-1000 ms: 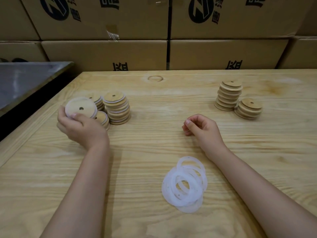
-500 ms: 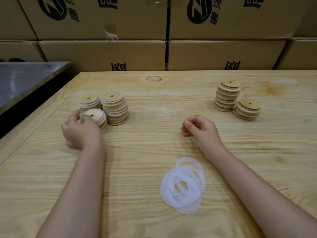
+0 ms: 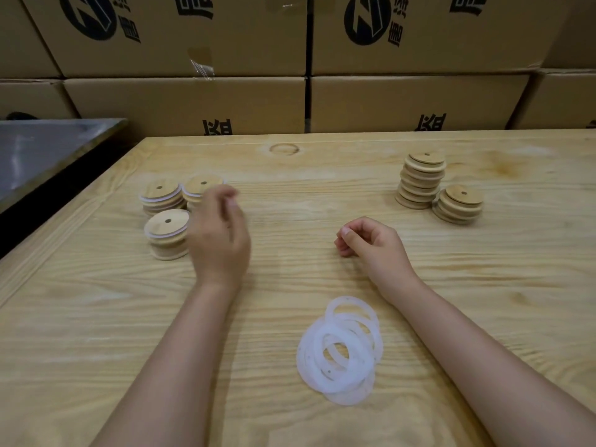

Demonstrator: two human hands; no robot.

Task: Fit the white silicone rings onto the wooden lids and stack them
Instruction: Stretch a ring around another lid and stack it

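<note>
Three stacks of ringed wooden lids stand at the left: a front stack [image 3: 166, 233], a back-left stack [image 3: 160, 195] and a back-right stack [image 3: 201, 186] partly hidden by my left hand [image 3: 221, 240]. That hand is blurred, empty, fingers loose, just right of the front stack. Bare wooden lids form a tall stack [image 3: 422, 180] and a short stack [image 3: 459, 204] at the right. A heap of white silicone rings [image 3: 342, 353] lies near the front centre. My right hand [image 3: 371, 245] rests on the table with fingers curled, holding nothing.
The wooden table [image 3: 322, 279] has a raised edge along its left side. A grey metal surface [image 3: 42, 153] sits beyond a dark gap at the left. Cardboard boxes [image 3: 403, 101] wall off the far side.
My left hand set a ringed lid on the front left stack, let go and moved right, away from it. My right hand has stayed put.
</note>
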